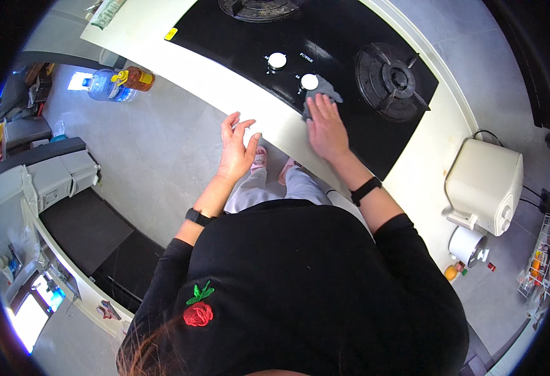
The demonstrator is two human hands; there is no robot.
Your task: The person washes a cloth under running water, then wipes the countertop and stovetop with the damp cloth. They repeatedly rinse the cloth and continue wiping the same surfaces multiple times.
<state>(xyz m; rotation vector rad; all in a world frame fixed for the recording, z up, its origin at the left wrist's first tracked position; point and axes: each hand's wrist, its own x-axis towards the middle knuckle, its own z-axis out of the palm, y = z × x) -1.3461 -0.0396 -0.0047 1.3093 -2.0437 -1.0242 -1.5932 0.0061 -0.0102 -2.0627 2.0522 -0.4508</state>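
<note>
My right hand (327, 129) lies over a dark grey cloth (325, 90), its fingers pressing the cloth against the black glass gas hob (275, 40). The cloth touches the side of the nearer white control knob (309, 82). Another white knob (277, 61) sits farther left on the hob. My left hand (238, 148) hangs in the air by the front edge of the white countertop (199, 77), fingers loosely bent and apart, holding nothing. Both wrists wear black bands.
A cast-iron burner grate (392, 82) stands right of the cloth, another (260, 7) at the far side. On the right counter are a cream air-fryer-like appliance (484, 185) and a white pot (467, 246). A water jug (108, 86) and an oil bottle (139, 79) stand on the floor.
</note>
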